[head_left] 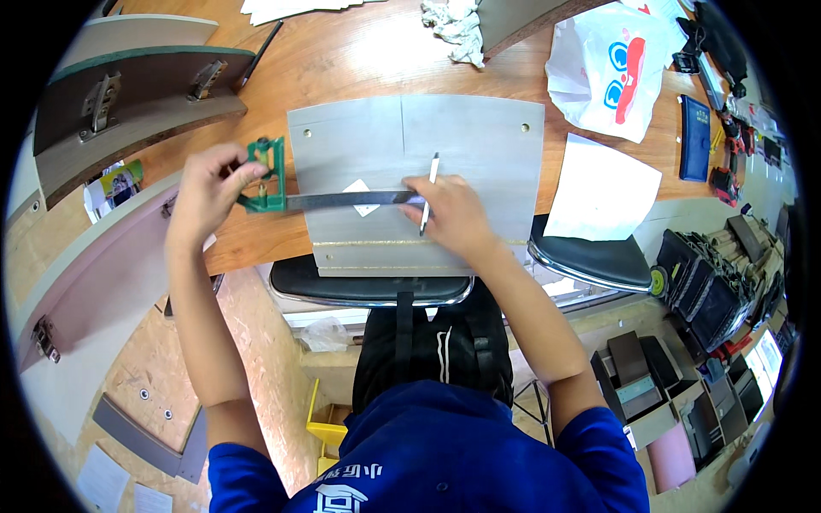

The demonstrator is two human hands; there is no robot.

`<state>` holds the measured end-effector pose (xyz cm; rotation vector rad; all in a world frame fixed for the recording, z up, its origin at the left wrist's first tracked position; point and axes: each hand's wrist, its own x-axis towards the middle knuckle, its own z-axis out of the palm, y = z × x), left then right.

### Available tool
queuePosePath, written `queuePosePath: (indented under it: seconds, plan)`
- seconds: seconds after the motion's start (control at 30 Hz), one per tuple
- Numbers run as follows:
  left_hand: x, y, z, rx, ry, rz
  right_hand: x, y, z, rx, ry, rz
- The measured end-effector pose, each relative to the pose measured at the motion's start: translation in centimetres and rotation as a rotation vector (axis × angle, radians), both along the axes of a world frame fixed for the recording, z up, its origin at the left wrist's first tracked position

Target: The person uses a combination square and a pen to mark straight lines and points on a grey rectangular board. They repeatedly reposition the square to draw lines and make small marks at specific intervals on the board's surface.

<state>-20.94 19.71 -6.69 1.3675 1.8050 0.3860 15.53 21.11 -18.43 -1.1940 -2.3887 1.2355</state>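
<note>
A grey board [462, 137] with small round holes near its corners lies on the wooden table in front of me. Across it runs the dark steel blade of a combination square [338, 200]; its green head sits just off the board's left edge. My left hand [209, 184] is closed around the green head. With a white pen [430, 192] between its fingers, my right hand [457, 214] rests at the blade's right end. A white diamond-shaped label [363, 197] lies partly under the blade. One thin line runs down from the board's top edge.
Left stand brown panels [145, 111] with metal hinges. At right are a white sheet [603, 188], a plastic bag [607, 73] and a dark blue notebook [694, 137]. A crumpled cloth [457, 30] lies at the back. Black stools [376, 289] sit below the table's edge.
</note>
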Motion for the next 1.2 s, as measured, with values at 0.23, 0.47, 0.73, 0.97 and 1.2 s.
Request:
queuePosePath:
  seconds: [0.23,0.47,0.73,0.97,1.2]
  plan:
    - [3.7,10.1,-1.9,0.479,-0.613,0.497,-1.4,-0.1,0.2,-0.345,0.419,-0.244]
    - [11.2,6.1,-8.2,-0.088,-0.628,0.41,-5.4,1.7,0.1,-0.538,0.554,-0.583]
    - [11.3,8.7,-13.2,-0.214,-0.588,0.381,-5.5,3.3,-2.2,-0.201,0.284,-0.43]
    - [10.7,9.6,-15.1,-0.156,-0.468,0.253,-2.9,2.7,-4.3,0.276,0.271,-0.282]
    - [11.4,11.1,-15.5,-0.108,-0.299,0.247,0.3,1.8,-5.3,0.347,0.163,-0.112]
